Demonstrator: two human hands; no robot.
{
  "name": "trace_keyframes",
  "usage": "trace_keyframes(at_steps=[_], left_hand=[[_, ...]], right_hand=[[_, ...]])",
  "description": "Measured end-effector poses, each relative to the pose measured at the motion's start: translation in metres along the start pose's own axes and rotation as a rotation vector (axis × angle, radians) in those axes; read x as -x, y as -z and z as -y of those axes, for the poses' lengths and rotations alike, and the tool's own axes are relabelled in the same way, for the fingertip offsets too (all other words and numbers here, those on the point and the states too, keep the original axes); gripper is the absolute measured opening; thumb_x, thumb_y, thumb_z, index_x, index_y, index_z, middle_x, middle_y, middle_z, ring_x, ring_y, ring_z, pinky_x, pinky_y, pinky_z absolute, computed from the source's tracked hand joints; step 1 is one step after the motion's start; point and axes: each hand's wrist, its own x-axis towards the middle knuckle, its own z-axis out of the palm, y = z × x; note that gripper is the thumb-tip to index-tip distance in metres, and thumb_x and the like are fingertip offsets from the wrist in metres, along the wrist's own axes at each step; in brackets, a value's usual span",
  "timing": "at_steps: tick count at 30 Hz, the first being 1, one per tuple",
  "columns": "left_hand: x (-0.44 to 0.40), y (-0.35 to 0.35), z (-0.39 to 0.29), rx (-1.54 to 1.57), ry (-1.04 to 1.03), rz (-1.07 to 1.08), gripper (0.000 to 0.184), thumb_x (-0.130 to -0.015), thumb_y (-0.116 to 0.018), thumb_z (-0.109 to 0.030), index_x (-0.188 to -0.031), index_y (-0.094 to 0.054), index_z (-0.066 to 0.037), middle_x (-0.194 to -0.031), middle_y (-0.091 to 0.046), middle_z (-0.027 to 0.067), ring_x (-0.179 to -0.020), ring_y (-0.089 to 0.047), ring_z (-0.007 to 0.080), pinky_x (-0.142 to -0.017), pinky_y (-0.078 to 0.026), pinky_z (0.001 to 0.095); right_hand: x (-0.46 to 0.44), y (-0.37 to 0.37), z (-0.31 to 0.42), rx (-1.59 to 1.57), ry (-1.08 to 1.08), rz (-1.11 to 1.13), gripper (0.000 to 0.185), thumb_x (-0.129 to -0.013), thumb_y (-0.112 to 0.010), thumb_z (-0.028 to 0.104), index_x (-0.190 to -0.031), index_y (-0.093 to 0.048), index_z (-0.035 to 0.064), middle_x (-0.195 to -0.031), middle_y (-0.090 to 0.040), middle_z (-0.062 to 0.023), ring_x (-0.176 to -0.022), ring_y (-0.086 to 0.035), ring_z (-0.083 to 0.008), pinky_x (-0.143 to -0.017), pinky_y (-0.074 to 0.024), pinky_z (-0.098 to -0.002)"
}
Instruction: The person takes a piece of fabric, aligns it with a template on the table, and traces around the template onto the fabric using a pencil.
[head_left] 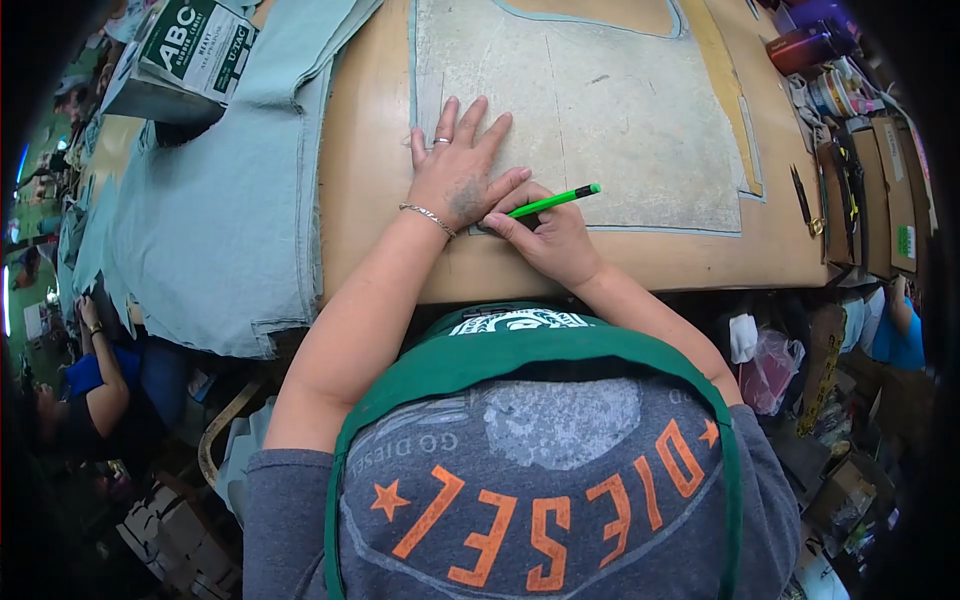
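Observation:
My left hand lies flat with its fingers spread on a worn grey-white pattern sheet, near the sheet's lower left corner. Close beside it, my right hand is closed around a bright green pencil. The pencil's eraser end points up and to the right; its tip is hidden behind my fingers near the left thumb. Under the sheet, a thin rim of light blue fabric shows along the bottom edge. A yellow-brown strip runs along the sheet's right side.
Stacked light blue fabric hangs over the table's left edge, with a rubber cement can on it. At the right edge lie scissors, cardboard boxes and a dark red bottle. Another person's arm shows at far left.

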Motion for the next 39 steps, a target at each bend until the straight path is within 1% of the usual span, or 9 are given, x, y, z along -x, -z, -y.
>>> trace_keyframes(at_steps=[7,9,13,18,22,30,31,34,39], left_hand=[[0.0,0.001,-0.001,0.006,-0.001,0.003,0.064,-0.074,-0.05,-0.056,-0.127,-0.038,-0.021,-0.137,-0.024,0.0068,-0.128,-0.016,0.0295,-0.092,-0.015,0.0632],[-0.001,0.002,-0.002,0.0,0.004,0.019,0.064,-0.074,-0.051,-0.055,-0.127,-0.038,-0.021,-0.137,-0.024,0.007,-0.128,-0.016,0.0294,-0.092,-0.015,0.063],[-0.001,0.004,-0.005,-0.016,0.01,0.049,0.063,-0.074,-0.051,-0.053,-0.127,-0.038,-0.02,-0.138,-0.023,0.0072,-0.128,-0.015,0.0296,-0.092,-0.015,0.063],[-0.003,0.005,-0.006,-0.053,0.008,0.073,0.063,-0.075,-0.053,-0.05,-0.127,-0.037,-0.019,-0.138,-0.023,0.0074,-0.128,-0.015,0.0298,-0.092,-0.015,0.063],[-0.002,0.007,-0.009,-0.065,0.01,0.081,0.063,-0.075,-0.053,-0.049,-0.128,-0.036,-0.02,-0.138,-0.022,0.0073,-0.128,-0.015,0.0296,-0.092,-0.014,0.0631],[0.027,0.009,-0.062,-0.031,-0.054,0.123,0.053,-0.077,-0.057,-0.026,-0.124,-0.041,-0.009,-0.132,-0.031,0.0189,-0.123,-0.026,0.0366,-0.098,-0.022,0.048],[0.036,0.007,-0.077,0.076,-0.099,0.195,0.053,-0.078,-0.054,-0.035,-0.125,-0.039,-0.015,-0.136,-0.026,0.0118,-0.127,-0.02,0.0336,-0.091,-0.022,0.0613],[0.042,0.01,-0.113,0.06,-0.259,0.256,0.041,-0.079,-0.055,-0.029,-0.117,-0.048,-0.014,-0.128,-0.037,0.0126,-0.123,-0.028,0.0321,-0.092,-0.024,0.059],[0.013,0.024,-0.132,0.458,-0.417,0.248,0.035,-0.079,-0.056,-0.024,-0.111,-0.052,-0.011,-0.116,-0.048,0.01,-0.115,-0.041,0.0279,-0.09,-0.033,0.0456]], right_hand=[[0.018,0.039,0.0,0.024,-0.157,-0.057,0.007,-0.078,-0.061,0.007,-0.078,-0.055,0.0024,-0.075,-0.058,-0.005,-0.068,-0.054,-0.0102,-0.062,-0.0434,-0.0233],[0.03,0.071,-0.002,0.011,-0.143,-0.157,0.011,-0.077,-0.062,0.012,-0.077,-0.055,0.0045,-0.07,-0.057,-0.003,-0.063,-0.053,-0.009,-0.056,-0.0426,-0.0229],[0.068,0.172,-0.023,-0.009,-0.314,-0.304,0.009,-0.077,-0.062,0.009,-0.079,-0.054,0.0054,-0.073,-0.058,-0.0025,-0.068,-0.053,-0.0086,-0.064,-0.0433,-0.022],[0.119,0.279,-0.036,0.244,-0.209,-0.668,0.009,-0.081,-0.058,0.008,-0.078,-0.051,0.0059,-0.071,-0.056,-0.0006,-0.064,-0.051,-0.0068,-0.057,-0.04,-0.0196],[0.115,0.265,-0.033,-0.018,-0.159,-1.01,0.008,-0.082,-0.058,0.009,-0.08,-0.05,0.006,-0.071,-0.056,-0.0013,-0.064,-0.052,-0.0067,-0.056,-0.0395,-0.0183],[0.082,0.238,-0.035,-0.306,-0.017,-0.903,0.011,-0.082,-0.058,0.011,-0.083,-0.048,0.0062,-0.072,-0.057,-0.0047,-0.065,-0.056,-0.0096,-0.058,-0.0433,-0.0193],[0.084,0.242,-0.04,-0.332,-0.044,-0.923,0.011,-0.082,-0.058,0.011,-0.083,-0.048,0.0061,-0.072,-0.057,-0.0048,-0.065,-0.056,-0.0096,-0.058,-0.0434,-0.0193],[0.086,0.253,-0.053,-0.363,-0.112,-0.943,0.011,-0.082,-0.058,0.011,-0.082,-0.048,0.006,-0.071,-0.057,-0.0047,-0.064,-0.056,-0.0095,-0.057,-0.0434,-0.0192],[0.071,0.261,-0.056,-0.33,-0.104,-0.902,0.013,-0.082,-0.058,0.012,-0.08,-0.047,0.0066,-0.067,-0.055,-0.0021,-0.059,-0.053,-0.0072,-0.052,-0.0407,-0.0186]])
